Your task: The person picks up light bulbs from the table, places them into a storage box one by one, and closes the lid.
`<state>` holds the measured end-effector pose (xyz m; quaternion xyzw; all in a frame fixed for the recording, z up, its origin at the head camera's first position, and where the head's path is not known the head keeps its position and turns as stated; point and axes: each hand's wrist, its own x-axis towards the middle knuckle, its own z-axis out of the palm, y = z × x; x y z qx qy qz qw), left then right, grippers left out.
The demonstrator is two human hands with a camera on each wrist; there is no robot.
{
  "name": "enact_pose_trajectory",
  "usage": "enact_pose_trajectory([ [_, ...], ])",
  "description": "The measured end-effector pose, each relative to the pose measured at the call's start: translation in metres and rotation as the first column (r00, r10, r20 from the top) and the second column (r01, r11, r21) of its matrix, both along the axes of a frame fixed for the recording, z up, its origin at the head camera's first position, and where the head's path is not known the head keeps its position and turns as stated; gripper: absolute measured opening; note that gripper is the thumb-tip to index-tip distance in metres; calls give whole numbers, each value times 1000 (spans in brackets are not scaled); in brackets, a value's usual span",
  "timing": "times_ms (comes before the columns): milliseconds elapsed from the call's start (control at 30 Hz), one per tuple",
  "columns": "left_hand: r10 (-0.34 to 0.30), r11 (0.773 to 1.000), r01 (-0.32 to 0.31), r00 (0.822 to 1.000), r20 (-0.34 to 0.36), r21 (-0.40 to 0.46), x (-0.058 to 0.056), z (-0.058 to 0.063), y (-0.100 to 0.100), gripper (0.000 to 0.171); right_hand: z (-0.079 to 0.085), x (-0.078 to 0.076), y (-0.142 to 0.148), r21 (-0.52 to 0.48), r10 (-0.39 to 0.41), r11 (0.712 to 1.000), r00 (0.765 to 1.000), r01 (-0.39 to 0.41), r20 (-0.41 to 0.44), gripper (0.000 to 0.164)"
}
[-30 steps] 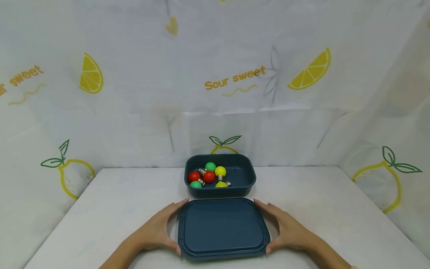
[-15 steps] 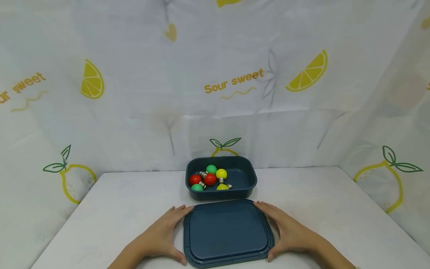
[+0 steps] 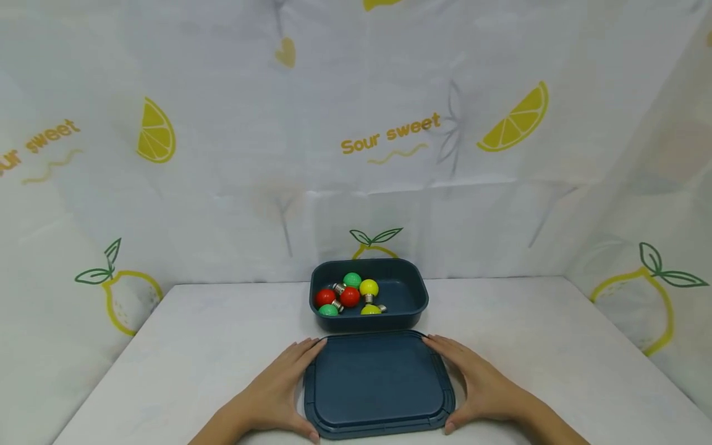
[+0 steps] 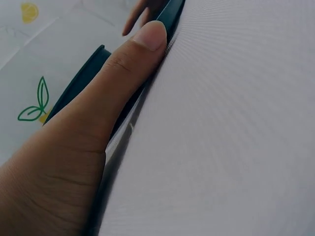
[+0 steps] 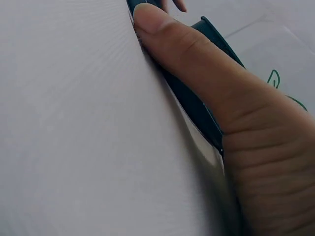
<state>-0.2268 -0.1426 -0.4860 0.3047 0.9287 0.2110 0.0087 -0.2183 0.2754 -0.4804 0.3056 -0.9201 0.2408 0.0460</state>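
A dark blue rectangular lid (image 3: 380, 383) lies flat on the white table in the head view, just in front of a matching box (image 3: 408, 296). My left hand (image 3: 272, 392) spans its left short side, fingertips over the far corner and thumb at the near corner. On the opposite side my right hand (image 3: 484, 389) holds the lid the same way, thumb at the near right corner. Both wrist views show a thumb pressed along the lid's edge (image 5: 189, 98). Inside the box are several small round light bulbs (image 3: 350, 296) in red, green and yellow, with metal screw bases.
The white tabletop (image 3: 512, 327) extends to both sides of the lid and box. Behind it hangs a pale cloth (image 3: 245, 154) printed with lemons and lettering, and it continues along both sides.
The lid has shifted slightly to the right together with both hands. My left fingertips have come further over its far left corner. The box and bulbs keep their places.
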Motion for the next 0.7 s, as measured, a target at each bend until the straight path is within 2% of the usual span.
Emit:
enact_pose_trajectory([
  [100, 2, 1000, -2, 1000, 12, 23, -1, 1, 0, 139, -1, -1, 1, -31, 26, 999, 1000, -26, -18, 128],
  [267, -19, 996, 14, 998, 63, 88, -3, 2, -1, 134, -2, -1, 5, -168, 83, 983, 996, -77, 31, 121],
  [433, -47, 987, 27, 991, 122, 157, -3, 2, -3, 122, -1, 3, 2, -309, 126, 945, 991, -108, 41, 109],
  [600, -97, 954, 46, 982, 161, 296, 0, 1, -2, 109, 1, 9, -9, -416, 91, 907, 995, -65, 41, 91],
  [700, -114, 940, 39, 972, 204, 340, 2, 1, 1, 106, 2, 11, -17, -494, 99, 866, 995, -75, 23, 83],
])
